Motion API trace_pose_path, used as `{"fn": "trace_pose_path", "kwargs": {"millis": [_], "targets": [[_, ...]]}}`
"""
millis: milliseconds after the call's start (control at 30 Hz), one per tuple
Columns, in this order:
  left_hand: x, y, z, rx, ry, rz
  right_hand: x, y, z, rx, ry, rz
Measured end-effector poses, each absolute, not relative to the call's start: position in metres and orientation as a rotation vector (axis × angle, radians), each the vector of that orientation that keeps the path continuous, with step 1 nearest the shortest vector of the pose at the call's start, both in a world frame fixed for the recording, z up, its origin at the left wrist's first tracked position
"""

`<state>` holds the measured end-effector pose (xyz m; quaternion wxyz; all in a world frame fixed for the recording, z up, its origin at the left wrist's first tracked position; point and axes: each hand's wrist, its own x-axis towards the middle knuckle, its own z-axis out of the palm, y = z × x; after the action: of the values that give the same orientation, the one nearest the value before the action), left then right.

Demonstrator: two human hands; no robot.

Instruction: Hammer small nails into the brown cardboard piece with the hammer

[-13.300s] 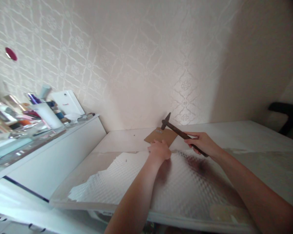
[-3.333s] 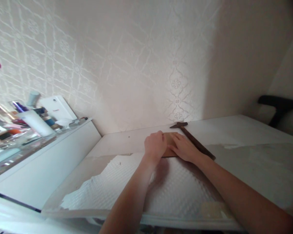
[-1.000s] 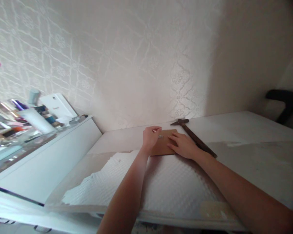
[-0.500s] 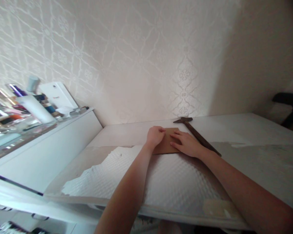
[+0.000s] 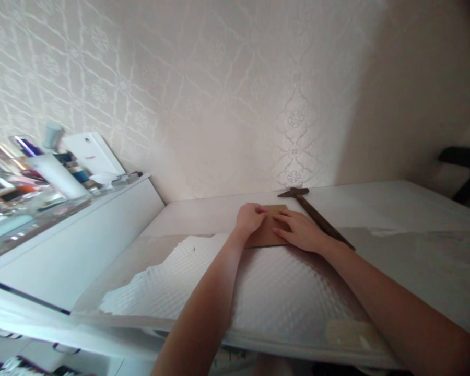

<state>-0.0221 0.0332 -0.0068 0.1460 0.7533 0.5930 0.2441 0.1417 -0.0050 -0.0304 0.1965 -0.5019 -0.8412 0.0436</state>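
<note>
A brown piece of cardboard (image 5: 269, 236) lies flat on a white quilted-pattern sheet. My left hand (image 5: 250, 218) rests at its left side, thumb and fingertips drawn together in a pinch; whatever is between them, if anything, is too small to make out. Across the right part of the cardboard my right hand (image 5: 300, 230) lies with its fingers apart, holding nothing. Just beyond that hand is a hammer (image 5: 317, 216), its head near the wall and its wooden handle slanting towards me, partly behind my right wrist. A tiny dark object (image 5: 194, 249) sits on the sheet to the left.
The torn-edged white sheet (image 5: 149, 287) covers part of the white tabletop (image 5: 423, 271). At the left a raised white cabinet (image 5: 82, 235) carries bottles, tubes and a white box (image 5: 94, 154). A patterned wall (image 5: 219, 104) stands behind, and a black object (image 5: 466, 162) is at the far right.
</note>
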Motion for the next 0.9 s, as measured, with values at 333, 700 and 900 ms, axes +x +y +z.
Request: {"fn": "trace_pose_path", "kwargs": {"millis": [333, 700, 900], "targets": [[-0.0226, 0.0351, -0.01, 2.183, 1.694, 0.742, 0.1416, -0.0052, -0.0293, -1.416, -2.357, 0.139], [-0.0205, 0.0358, -0.0144, 2.227, 1.707, 0.781, 0.142, -0.0055, -0.0286, -1.39, -2.361, 0.127], [-0.0216, 0.0359, -0.0148, 2.233, 1.727, 0.764, 0.1417, -0.0055, -0.0285, -1.398, -2.367, 0.141]]}}
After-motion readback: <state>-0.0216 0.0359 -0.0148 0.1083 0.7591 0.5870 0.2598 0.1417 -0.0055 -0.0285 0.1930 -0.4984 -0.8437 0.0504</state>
